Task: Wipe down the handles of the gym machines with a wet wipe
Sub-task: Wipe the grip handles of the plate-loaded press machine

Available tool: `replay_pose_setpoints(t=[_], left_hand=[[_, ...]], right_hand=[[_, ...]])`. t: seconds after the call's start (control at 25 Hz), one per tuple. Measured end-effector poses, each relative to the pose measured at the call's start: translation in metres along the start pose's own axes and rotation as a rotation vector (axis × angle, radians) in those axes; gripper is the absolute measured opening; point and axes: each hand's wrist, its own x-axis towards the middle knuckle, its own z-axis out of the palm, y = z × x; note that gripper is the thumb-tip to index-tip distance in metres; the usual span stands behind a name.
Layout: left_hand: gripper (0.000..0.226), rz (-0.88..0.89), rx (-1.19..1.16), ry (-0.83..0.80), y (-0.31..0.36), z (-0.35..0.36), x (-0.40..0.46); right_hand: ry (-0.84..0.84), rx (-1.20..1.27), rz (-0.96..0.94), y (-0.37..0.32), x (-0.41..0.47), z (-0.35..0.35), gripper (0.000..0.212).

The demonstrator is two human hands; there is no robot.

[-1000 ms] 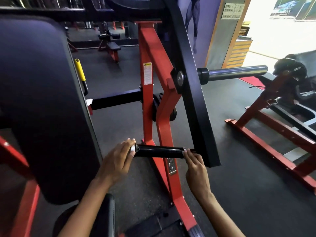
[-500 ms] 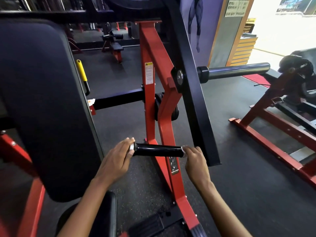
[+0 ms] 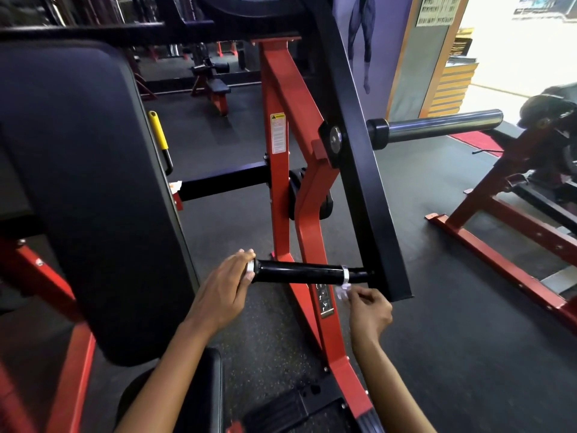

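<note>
While the left hand (image 3: 223,295) cups the free end of the black handle (image 3: 298,272), its fingers curl round the silver end cap and grip it. That handle sticks out sideways from the foot of a slanted black arm (image 3: 359,157) on a red machine frame (image 3: 282,151), low above the dark rubber floor (image 3: 437,354). A thin silver ring sits round the handle near its inner end, just short of the black arm.

Just below that inner end, and not touching the bar, the right hand (image 3: 370,310) has its fingers curled, pinching a small crumpled wet wipe (image 3: 342,290) between the fingertips. The wipe shows pale and partly see-through, hanging right under the silver ring; whether it brushes the handle I cannot tell.

To the left stands a big dark back pad (image 3: 84,189) of the machine, with a yellow-sleeved lever (image 3: 158,134) poking up behind its edge. Higher on the slanted arm a bare steel peg (image 3: 440,125) juts out to the right. A white warning sticker (image 3: 278,132) runs down the red upright. Another red-framed machine (image 3: 515,220) stands well apart on the right, and a small bench (image 3: 215,89) sits far back across the floor.
</note>
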Motion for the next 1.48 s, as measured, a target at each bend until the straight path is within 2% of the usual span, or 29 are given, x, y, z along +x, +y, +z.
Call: replay_pose_setpoints(t=[0.08,0.12,0.2,0.32,0.44,0.64,0.72,0.84,0.88,1.08,1.2,1.36,1.48], left_hand=[[0.036,0.009,0.004,0.001,-0.001,0.0,0.001],[0.037,0.01,0.003,0.0,-0.001,0.0,0.001],[0.038,0.005,0.0,-0.008,0.0,0.0,0.0],[0.042,0.004,0.015,-0.025,-0.001,0.0,0.0],[0.037,-0.008,0.004,-0.027,0.0,-0.001,0.001],[0.038,0.001,0.0,-0.025,0.004,-0.004,0.001],[0.049,-0.005,0.04,-0.047,0.004,-0.005,0.0],[0.063,0.003,0.168,-0.108,-0.004,-0.01,-0.004],[0.064,0.003,0.2,-0.111,-0.007,-0.012,-0.006],[0.067,-0.043,0.325,-0.072,-0.012,-0.02,-0.016],[0.059,-0.108,0.395,-0.054,-0.025,-0.027,-0.024],[0.065,-0.201,0.454,-0.025,-0.053,-0.043,-0.026],[0.057,-0.249,0.466,-0.046,-0.08,-0.051,-0.014]], right_hand=[[0.009,0.481,0.477,0.001,0.008,0.005,0.012],[-0.035,0.67,0.636,0.003,0.013,0.006,0.014],[-0.147,0.799,0.765,0.001,0.02,0.009,0.01],[-0.292,0.739,0.788,-0.007,0.024,0.016,0.023],[-0.356,0.645,0.742,-0.012,0.025,0.014,0.025],[-0.249,0.586,0.633,-0.013,0.016,-0.005,0.018],[-0.215,0.42,0.441,-0.016,0.008,-0.011,0.015],[-0.153,-0.038,-0.078,-0.036,-0.009,-0.004,0.018],[-0.215,-0.115,-0.25,-0.045,-0.017,0.004,0.019],[-0.742,-0.417,-1.086,-0.054,-0.054,0.064,0.033],[-0.875,-0.568,-1.49,-0.049,-0.066,0.087,0.036],[-0.894,-0.676,-1.834,-0.04,-0.059,0.084,0.023],[-0.909,-0.702,-1.849,-0.043,-0.055,0.084,0.026]])
